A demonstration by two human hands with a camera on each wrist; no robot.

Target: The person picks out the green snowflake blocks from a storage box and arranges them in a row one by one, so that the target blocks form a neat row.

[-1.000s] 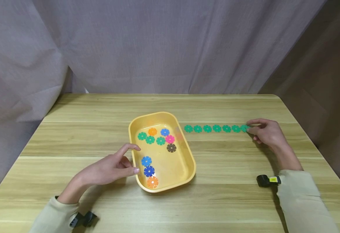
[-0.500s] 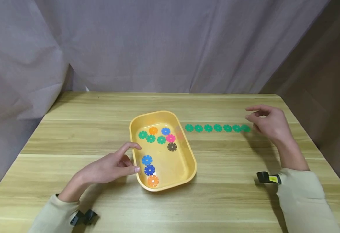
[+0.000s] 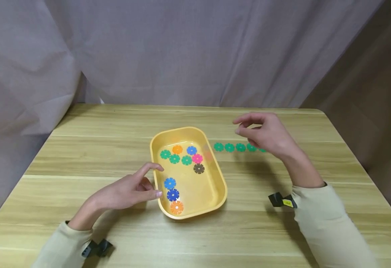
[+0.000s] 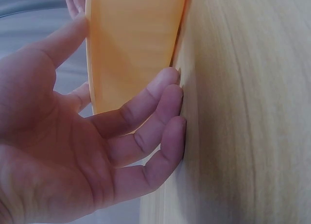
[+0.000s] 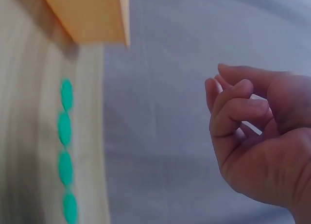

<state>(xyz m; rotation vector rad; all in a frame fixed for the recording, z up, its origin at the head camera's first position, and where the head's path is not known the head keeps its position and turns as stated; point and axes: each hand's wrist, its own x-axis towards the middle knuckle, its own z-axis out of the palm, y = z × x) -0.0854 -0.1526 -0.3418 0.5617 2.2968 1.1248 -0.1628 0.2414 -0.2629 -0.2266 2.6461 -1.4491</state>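
A yellow plastic tray [image 3: 192, 190] stands on the wooden table, with several flower-shaped snap discs inside. My left hand [image 3: 121, 191] holds its left side, index finger hooked over the rim and thumb on the edge. In the left wrist view, the other fingers [image 4: 167, 100] curl low beside the tray's outer wall. Right of the tray runs a straight row of green flower discs [image 3: 229, 147]. My right hand [image 3: 267, 134] hovers above that row, fingers loosely bent and holding nothing; it hides the row's right end. The right wrist view shows several green discs [image 5: 64, 129] blurred.
Inside the tray, green discs [image 3: 174, 159], a pink disc [image 3: 197, 158] and a brown disc [image 3: 199, 168] lie toward the far end; a dark blue disc [image 3: 173, 194] and an orange disc [image 3: 177, 207] lie near the left wall. A grey curtain [image 3: 155, 56] hangs behind the table.
My right hand has let go of the green disc at the row's right end, lifted, and moved left toward the tray. My left hand stays on the tray's rim.
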